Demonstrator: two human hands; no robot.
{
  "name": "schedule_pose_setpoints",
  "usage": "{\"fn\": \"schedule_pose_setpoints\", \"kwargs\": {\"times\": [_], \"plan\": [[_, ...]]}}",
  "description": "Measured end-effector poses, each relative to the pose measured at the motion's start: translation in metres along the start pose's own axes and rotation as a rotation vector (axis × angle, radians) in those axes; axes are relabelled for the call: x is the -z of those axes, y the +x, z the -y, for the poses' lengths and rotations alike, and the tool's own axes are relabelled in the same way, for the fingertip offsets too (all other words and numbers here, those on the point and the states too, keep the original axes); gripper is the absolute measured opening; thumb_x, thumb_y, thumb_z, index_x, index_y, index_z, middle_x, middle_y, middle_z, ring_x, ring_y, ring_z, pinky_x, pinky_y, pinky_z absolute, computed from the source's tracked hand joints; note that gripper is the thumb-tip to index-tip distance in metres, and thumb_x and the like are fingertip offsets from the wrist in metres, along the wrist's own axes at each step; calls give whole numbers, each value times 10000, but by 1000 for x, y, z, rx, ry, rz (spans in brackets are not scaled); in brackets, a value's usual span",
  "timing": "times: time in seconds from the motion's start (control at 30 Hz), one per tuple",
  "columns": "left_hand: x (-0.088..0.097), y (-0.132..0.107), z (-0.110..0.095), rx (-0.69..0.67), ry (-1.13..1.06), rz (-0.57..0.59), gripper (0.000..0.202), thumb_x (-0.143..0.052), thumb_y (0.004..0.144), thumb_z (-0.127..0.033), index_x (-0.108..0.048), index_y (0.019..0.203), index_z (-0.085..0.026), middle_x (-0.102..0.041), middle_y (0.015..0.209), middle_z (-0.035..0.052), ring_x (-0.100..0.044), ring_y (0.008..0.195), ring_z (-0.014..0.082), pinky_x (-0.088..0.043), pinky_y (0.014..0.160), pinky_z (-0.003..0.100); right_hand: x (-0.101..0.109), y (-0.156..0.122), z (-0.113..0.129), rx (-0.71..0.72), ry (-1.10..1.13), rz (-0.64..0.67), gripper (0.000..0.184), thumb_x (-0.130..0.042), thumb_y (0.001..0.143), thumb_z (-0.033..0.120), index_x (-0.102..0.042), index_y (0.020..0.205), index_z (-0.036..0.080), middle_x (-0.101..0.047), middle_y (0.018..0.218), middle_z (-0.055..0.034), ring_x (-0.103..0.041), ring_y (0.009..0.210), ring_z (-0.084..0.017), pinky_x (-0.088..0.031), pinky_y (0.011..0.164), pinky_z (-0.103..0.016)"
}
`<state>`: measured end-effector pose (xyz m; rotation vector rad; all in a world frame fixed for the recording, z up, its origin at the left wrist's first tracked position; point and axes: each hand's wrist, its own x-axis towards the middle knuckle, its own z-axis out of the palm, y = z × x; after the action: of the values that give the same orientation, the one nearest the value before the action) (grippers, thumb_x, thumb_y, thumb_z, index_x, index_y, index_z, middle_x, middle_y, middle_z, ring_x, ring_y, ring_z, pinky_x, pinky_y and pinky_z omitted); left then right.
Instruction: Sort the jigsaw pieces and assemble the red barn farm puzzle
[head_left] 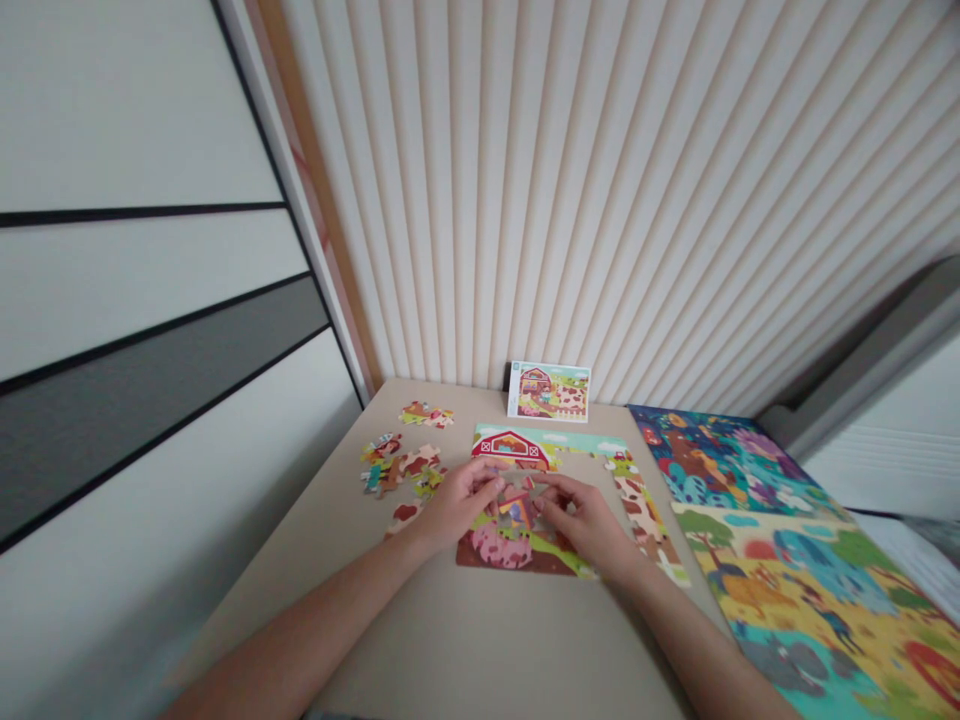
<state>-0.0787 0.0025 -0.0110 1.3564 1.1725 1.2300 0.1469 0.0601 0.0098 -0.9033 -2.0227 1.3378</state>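
Note:
A partly assembled farm jigsaw puzzle lies on the table, with a red barn at its top left and a pink pig at its lower left. Over its middle, my left hand and my right hand face each other with bent fingers. Between their fingertips is a puzzle piece in pink, orange and purple, which both hands seem to grip by its sides. My fingers cover part of the piece and of the puzzle beneath. Whether the piece touches the puzzle, I cannot tell.
Loose puzzle pieces lie in several clusters on the table's left. A picture card of the farm scene stands upright at the back, near the ribbed wall. Two finished puzzles, a dark one and a yellow one, lie on the right.

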Motion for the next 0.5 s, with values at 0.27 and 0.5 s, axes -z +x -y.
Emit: {"fn": "schedule_pose_setpoints", "kwargs": {"times": [0.27, 0.5], "plan": [[6, 4, 2, -78, 74, -162, 251, -585, 952, -394, -638, 1077, -183, -716, 1027, 68, -671, 846, 176, -531, 771, 283, 1, 0, -1, -34, 51, 10, 527, -604, 910, 471, -609, 1354, 188, -592, 715, 38, -478, 526, -97, -409, 493, -221], [14, 2, -6, -226, 508, -263, 180, -555, 950, -301, -695, 1033, -224, -722, 1018, 69, -662, 965, 230, -499, 912, 350, 2, 6, -3, -91, 276, -89, 433, -736, 817, 512, -541, 1069, 219, -707, 717, 2, -626, 614, -156, -422, 509, -224]]}}
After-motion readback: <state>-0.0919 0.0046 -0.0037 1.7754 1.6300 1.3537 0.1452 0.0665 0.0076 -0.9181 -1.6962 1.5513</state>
